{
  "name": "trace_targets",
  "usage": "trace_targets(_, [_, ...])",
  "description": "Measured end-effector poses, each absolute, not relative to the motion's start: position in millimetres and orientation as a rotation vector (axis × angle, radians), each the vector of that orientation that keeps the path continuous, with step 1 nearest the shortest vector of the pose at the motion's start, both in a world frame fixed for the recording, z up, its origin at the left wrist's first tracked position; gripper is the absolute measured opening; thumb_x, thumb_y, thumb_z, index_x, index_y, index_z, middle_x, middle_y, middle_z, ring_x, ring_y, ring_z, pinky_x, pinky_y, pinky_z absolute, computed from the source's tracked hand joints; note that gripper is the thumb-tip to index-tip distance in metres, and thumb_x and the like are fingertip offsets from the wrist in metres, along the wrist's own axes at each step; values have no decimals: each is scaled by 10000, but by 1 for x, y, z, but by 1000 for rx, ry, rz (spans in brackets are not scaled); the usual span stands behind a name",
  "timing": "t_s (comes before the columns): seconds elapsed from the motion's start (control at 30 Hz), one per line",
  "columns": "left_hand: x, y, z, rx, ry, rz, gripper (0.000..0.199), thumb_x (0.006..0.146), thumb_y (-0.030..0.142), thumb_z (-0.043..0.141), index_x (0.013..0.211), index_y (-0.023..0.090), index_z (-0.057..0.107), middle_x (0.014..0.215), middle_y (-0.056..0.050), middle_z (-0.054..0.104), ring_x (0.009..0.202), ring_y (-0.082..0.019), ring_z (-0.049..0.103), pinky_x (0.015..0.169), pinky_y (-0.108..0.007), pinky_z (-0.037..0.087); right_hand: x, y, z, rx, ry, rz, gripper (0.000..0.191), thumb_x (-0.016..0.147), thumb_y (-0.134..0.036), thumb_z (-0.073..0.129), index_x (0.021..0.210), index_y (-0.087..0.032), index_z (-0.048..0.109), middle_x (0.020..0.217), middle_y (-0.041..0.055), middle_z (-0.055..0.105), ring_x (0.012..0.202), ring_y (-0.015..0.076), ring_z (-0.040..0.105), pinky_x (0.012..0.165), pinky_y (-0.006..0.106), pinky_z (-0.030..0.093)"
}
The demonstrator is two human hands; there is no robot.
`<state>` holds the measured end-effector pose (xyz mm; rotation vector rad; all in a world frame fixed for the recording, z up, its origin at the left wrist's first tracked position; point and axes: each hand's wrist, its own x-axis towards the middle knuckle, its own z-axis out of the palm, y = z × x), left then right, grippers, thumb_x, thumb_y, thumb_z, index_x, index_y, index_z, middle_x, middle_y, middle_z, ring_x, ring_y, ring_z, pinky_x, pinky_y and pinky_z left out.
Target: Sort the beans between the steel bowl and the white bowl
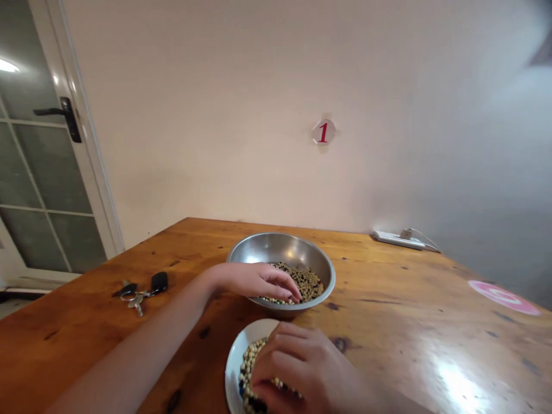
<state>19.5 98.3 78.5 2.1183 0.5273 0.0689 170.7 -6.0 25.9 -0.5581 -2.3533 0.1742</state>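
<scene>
A steel bowl (325, 270) stands on the wooden table, with small round tan beads (308, 282) heaped in its right side. My left hand (263, 282) reaches over its near rim, fingers bent and drawn together at the beads. Small dark spots show at those fingertips; whether they are beads I cannot tell. Nearer to me is a white plate (233, 359) of tan, dark and a few blue beads (248, 365). Over the plate's right side my right hand (297, 362) curls downward, thumb and fingers closing among the beads. Anything in its grip is hidden.
Keys with black fobs (137, 294) lie on the wooden table (388, 322) at the left. A white power strip (399, 238) with a plug and cable sits at the far right edge. A pink round sticker (502, 297) is at the right. Behind are a wall and a door.
</scene>
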Motion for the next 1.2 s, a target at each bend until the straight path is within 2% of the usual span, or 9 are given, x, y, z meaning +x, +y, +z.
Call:
trace_targets(0.1, [19,99,78,2085,485,77,267,832,326,457,1066,255,564,1151,-19,571,1080,-147,498,933,-264,364,171,-2,18,-468,-2420,119,170,841,-231,453,740,-173,576,656,8,612,635,95,539,596,195,442])
trace_targets(0.2, [20,105,72,2036,507,203,263,851,315,419,1047,214,560,1109,-43,591,1037,-144,526,907,-266,379,173,1,15,-527,-2444,156,154,848,-230,435,778,-184,564,654,2,616,595,90,539,549,191,430])
trace_targets(0.33, [26,114,58,2212,878,450,252,826,330,431,978,200,583,1022,-57,623,942,-152,549,846,-270,389,174,0,12,-603,-2370,192,98,816,-198,451,794,-186,546,616,7,625,534,92,546,480,190,412])
trace_targets(0.4, [27,116,52,2328,1040,449,257,809,338,439,963,208,599,1013,-56,624,919,-161,544,821,-271,386,174,0,7,-576,-2352,225,97,817,-190,437,778,-179,525,590,6,627,497,88,538,461,186,409])
trace_targets(0.57, [27,117,41,2448,1068,161,292,778,364,452,970,219,617,994,-61,634,852,-178,549,740,-270,388,178,4,-16,-374,-2440,264,281,908,-357,314,856,-182,527,656,18,651,563,94,573,557,198,454])
trace_targets(0.67, [28,117,38,2493,1055,99,298,752,370,476,960,213,622,961,-66,638,801,-176,546,680,-255,381,180,7,-29,-313,-2594,178,364,930,-365,220,971,-169,524,743,43,675,637,103,591,611,206,473])
trace_targets(0.8, [29,115,40,2498,1075,34,301,705,380,527,927,197,616,911,-57,631,746,-165,539,603,-230,365,178,10,-38,-306,-2631,98,422,935,-371,169,1003,-170,534,722,36,681,673,92,601,672,188,482])
trace_targets(1.0, [30,114,41,2468,1089,-53,209,734,326,509,857,186,602,887,-52,637,759,-166,547,625,-237,379,178,6,-34,-311,-2563,41,320,927,-357,267,949,-194,542,777,13,684,712,91,594,713,183,457])
trace_targets(1.2, [28,117,41,2495,1039,-46,182,747,307,497,836,181,593,888,-56,633,776,-173,541,650,-258,384,176,2,-24,-213,-2401,125,387,946,-334,146,974,-185,502,828,-6,685,729,83,578,733,173,436])
